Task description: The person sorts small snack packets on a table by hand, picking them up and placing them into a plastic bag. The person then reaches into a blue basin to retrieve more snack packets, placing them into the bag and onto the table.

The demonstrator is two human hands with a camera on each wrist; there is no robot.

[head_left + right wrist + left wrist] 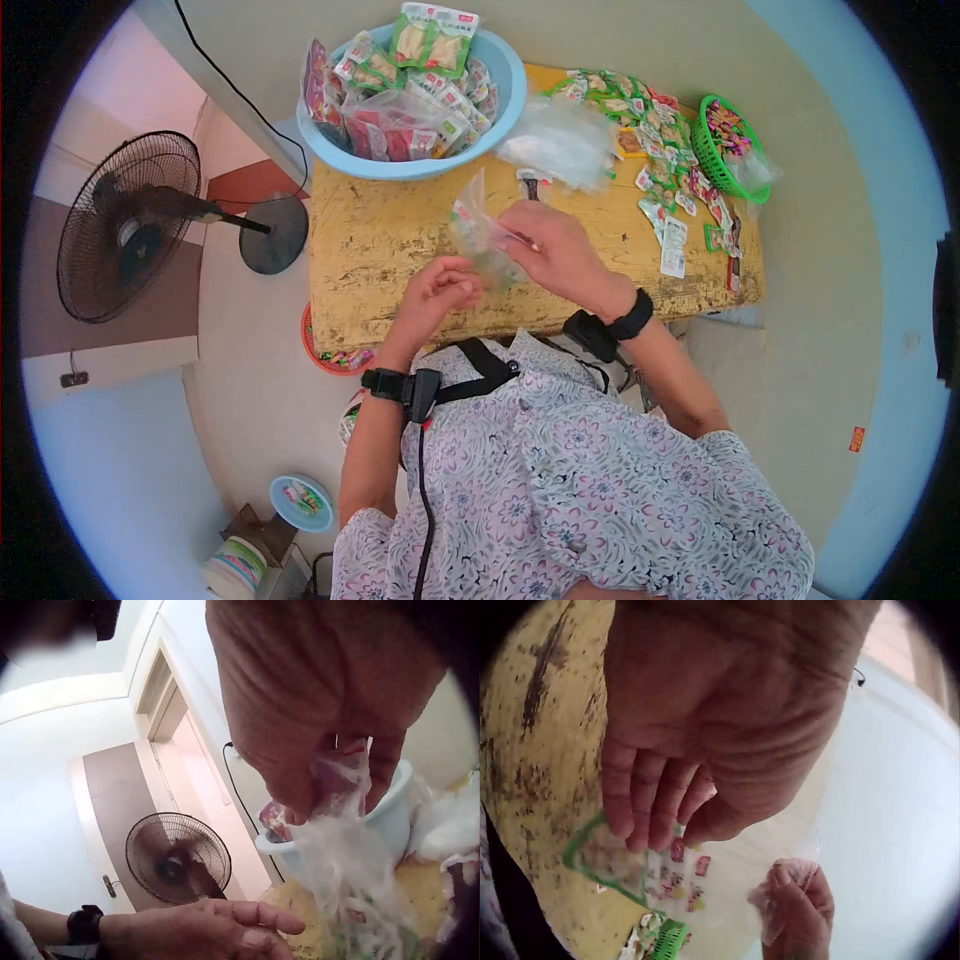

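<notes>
My right hand [560, 250] pinches the gathered top of a clear plastic bag [470, 215] above the table's front part. The bag hangs down from those fingers, and a green-edged snack packet [604, 859] with red and yellow print shows in it in the left wrist view. Beside the bag, my left hand [432, 300] has loosely bent fingers with nothing gripped; in the right wrist view the left hand [202, 930] lies apart from the bag. A reddish piece of wrapping [341, 776] shows between the right fingers.
A blue basin [515, 85] full of snack packets stands at the back left of the worn yellow table [370, 250]. Clear bags [560, 145] lie beside it. Loose packets [650, 150] and a green basket [708, 150] are at the right. A fan [130, 225] stands left.
</notes>
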